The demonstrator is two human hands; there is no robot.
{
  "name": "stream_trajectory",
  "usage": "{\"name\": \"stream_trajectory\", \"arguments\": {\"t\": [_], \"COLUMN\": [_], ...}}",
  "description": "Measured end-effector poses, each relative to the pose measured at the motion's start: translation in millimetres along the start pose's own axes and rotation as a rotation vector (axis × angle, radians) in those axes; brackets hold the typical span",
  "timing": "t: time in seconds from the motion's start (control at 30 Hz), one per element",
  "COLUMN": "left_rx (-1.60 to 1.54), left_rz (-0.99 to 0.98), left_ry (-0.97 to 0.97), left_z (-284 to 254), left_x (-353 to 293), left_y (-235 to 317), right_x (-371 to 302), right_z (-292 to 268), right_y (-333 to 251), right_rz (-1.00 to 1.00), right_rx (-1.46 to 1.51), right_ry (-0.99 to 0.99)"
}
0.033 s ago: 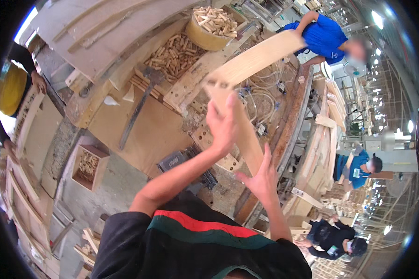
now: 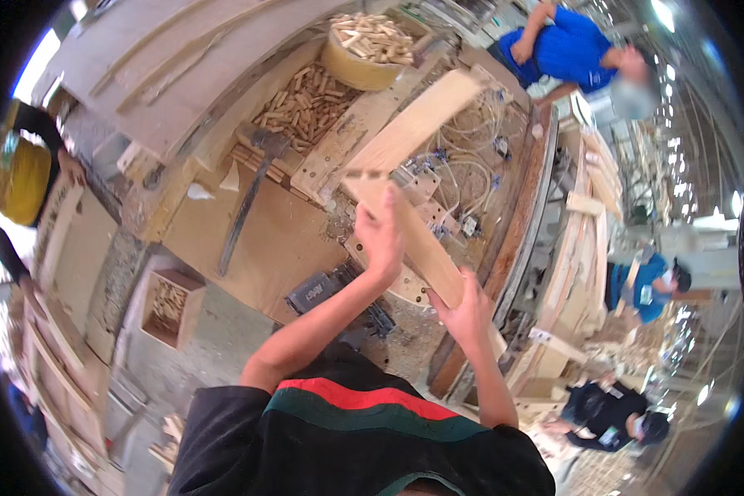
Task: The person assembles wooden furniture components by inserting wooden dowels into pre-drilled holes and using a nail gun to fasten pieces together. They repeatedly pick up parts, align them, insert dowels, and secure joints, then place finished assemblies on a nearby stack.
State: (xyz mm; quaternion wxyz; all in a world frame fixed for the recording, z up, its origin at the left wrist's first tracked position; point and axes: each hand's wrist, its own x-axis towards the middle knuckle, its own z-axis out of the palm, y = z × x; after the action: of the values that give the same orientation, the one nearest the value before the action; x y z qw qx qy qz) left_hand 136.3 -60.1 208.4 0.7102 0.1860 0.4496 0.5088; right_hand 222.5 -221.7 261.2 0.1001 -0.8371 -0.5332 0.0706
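Observation:
Two pale wooden boards meet at a corner in an angled wooden piece [image 2: 417,124], held over the workbench. My left hand [image 2: 379,240] is closed on the nearer board just below the corner, thumb along its face. Farther down that same board, my right hand [image 2: 463,310] grips it by its edges. The far board slants up to the right, untouched by either hand. Under the piece lie a wooden jig with holes [image 2: 405,285], clear hoses [image 2: 463,149] and small metal fittings, partly hidden by it.
A hammer [image 2: 252,202] lies on brown sheet left of my hands. Wooden dowels [image 2: 310,107] are heaped behind it, beside a yellow tub [image 2: 360,70] full of more. A dark power tool [image 2: 331,293] sits by my left forearm. Co-workers stand left and right; one wears blue [image 2: 566,50].
The wooden piece has come lower and nearer, and its far board has swung left. My right hand, earlier with fingers spread beside the board, is now closed around it.

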Motion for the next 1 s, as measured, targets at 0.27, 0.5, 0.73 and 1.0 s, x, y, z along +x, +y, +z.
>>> {"name": "stream_trajectory", "arguments": {"t": [0.27, 0.5, 0.73, 1.0], "left_rx": [0.282, 0.790, 1.539, 1.669], "left_rz": [-0.322, 0.038, 0.959, 0.961], "left_ry": [-0.044, -0.669, -0.976, -1.150], "left_z": [-72.8, -64.5, -49.7, -54.1], "left_x": [18.0, -17.9, 86.8, 127.8], "left_y": [-85.1, -67.0, -101.6, -102.9], "right_x": [36.5, 56.4, 43.1, 46.5], "right_z": [87.6, 122.4, 150.4, 197.4], "right_y": [92.0, 101.9, 117.0, 120.7], "right_rz": [-0.058, -0.067, 0.126, 0.143], "right_rx": [0.122, 0.215, 0.157, 0.432], "right_ry": [-0.195, -0.015, 0.075, 0.224]}}
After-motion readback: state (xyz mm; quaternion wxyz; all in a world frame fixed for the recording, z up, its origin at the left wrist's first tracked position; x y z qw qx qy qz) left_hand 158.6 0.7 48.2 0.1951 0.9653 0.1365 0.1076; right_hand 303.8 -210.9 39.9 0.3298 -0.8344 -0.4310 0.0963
